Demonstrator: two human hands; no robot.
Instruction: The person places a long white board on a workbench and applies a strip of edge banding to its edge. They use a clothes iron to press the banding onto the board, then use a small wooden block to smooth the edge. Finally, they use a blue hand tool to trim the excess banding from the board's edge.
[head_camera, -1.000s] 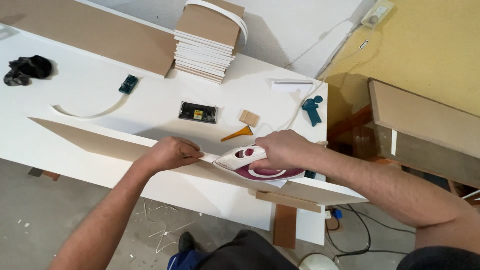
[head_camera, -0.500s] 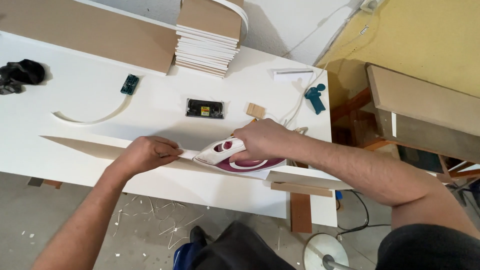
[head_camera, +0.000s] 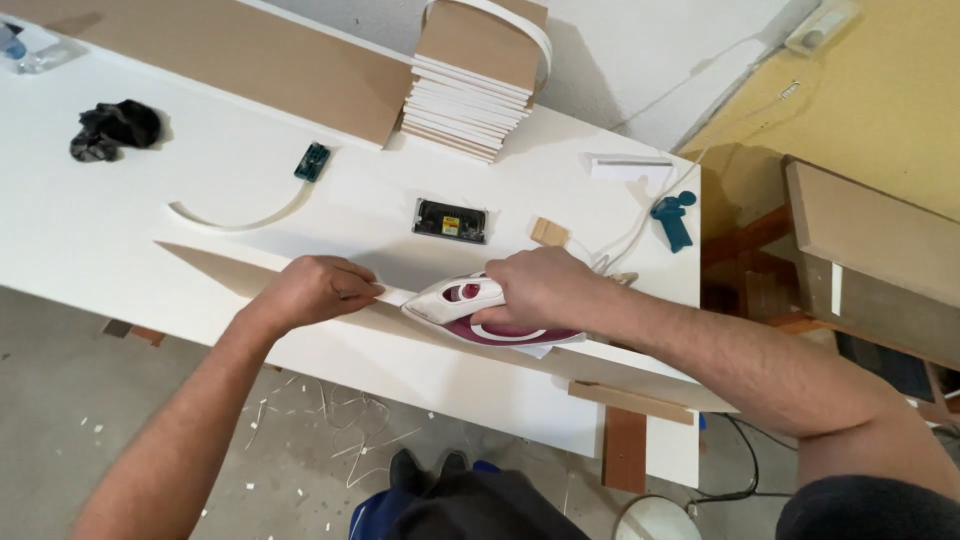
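Right hand (head_camera: 540, 290) grips iron (head_camera: 480, 310) on panel edge (head_camera: 230, 268); left hand (head_camera: 315, 290) pinches edge strip (head_camera: 392, 294) just ahead — burn risk if iron overruns fingers.

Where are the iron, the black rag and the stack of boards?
iron (head_camera: 462, 298): head view, on its white nose.
black rag (head_camera: 113, 128): head view, on its crumpled middle.
stack of boards (head_camera: 468, 110): head view, on the layered front edges.
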